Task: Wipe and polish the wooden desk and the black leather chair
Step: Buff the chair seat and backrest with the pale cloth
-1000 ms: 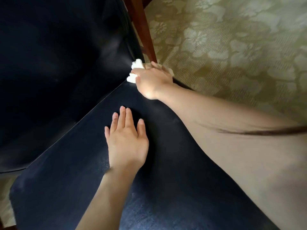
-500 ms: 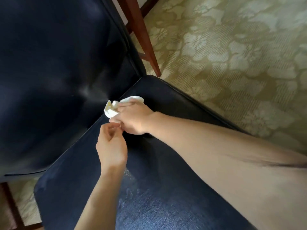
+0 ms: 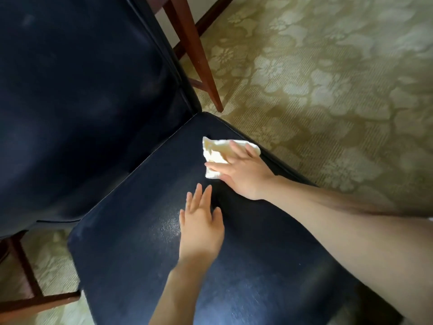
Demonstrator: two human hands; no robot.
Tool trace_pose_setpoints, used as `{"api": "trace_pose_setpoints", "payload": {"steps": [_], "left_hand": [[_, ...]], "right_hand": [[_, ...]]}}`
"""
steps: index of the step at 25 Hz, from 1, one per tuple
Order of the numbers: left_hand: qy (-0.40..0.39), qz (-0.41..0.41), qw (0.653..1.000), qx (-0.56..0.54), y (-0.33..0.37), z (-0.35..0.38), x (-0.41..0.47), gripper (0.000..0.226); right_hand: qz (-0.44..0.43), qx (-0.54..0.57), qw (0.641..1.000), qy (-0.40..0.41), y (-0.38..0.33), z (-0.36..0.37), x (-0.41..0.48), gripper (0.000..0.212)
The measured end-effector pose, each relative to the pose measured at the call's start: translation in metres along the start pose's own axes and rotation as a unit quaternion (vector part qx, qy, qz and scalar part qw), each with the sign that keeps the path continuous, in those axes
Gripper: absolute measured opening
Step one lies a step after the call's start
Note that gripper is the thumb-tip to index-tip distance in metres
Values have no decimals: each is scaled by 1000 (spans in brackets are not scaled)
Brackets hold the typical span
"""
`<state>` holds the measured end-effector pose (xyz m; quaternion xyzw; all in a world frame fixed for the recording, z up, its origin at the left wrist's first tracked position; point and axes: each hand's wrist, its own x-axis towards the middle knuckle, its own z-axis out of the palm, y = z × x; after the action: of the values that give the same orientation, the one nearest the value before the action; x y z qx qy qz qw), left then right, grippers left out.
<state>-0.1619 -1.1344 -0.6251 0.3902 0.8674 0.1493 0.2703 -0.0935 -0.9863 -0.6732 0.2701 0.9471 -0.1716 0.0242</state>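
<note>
The black leather chair fills the left and centre of the head view, its seat (image 3: 145, 231) below and its backrest (image 3: 82, 90) at upper left. A white cloth (image 3: 214, 152) lies spread near the seat's far right corner. My right hand (image 3: 243, 174) presses flat on the cloth with its fingers straight and splayed. My left hand (image 3: 201, 228) rests flat on the bare seat just in front of the cloth, fingers straight, holding nothing. The wooden desk is out of view.
A reddish wooden chair leg (image 3: 196, 55) slants down behind the backrest, and more wooden frame (image 3: 30, 299) shows at lower left. Patterned green-beige carpet (image 3: 328, 90) covers the floor to the right of the seat.
The cloth was bunched in my right hand while my left fingers pinched at it; now it lies spread further right under my flat right hand, and my left hand has let go.
</note>
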Motion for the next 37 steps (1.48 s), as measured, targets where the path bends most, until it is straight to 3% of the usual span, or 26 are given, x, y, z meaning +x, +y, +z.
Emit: {"api": "trace_pose_setpoints", "payload": {"steps": [7, 10, 14, 17, 20, 22, 25, 30, 33, 37], "left_hand": [[-58, -71, 995, 49, 1, 13, -84, 55], [-81, -82, 991, 74, -10, 12, -117, 54], [-88, -90, 988, 89, -35, 7, -149, 53], [-73, -113, 987, 87, -70, 0, -173, 55], [-50, -184, 981, 43, -110, -4, -201, 60], [-48, -221, 974, 13, -138, -1, -218, 63], [-20, -227, 972, -56, -162, 9, -233, 61], [34, -247, 945, -211, -169, 6, -240, 61], [29, -255, 930, -263, -174, 3, -239, 56], [15, -245, 927, -282, -180, -2, -239, 53]], "right_hand": [[45, -46, 998, -24, -1, 3, -112, 51], [107, -13, 994, -29, -1, 15, -158, 52], [223, 50, 973, 38, -9, 31, -206, 52], [334, 152, 928, 66, -23, 38, -223, 50], [448, 320, 826, 120, -56, 46, -218, 51], [485, 325, 798, 149, -85, 54, -210, 53], [469, 314, 809, 165, -120, 73, -212, 58], [347, 254, 885, 177, -212, 122, -240, 67], [252, 176, 930, 201, -256, 146, -250, 63], [76, 109, 976, 170, -294, 162, -255, 61]]}}
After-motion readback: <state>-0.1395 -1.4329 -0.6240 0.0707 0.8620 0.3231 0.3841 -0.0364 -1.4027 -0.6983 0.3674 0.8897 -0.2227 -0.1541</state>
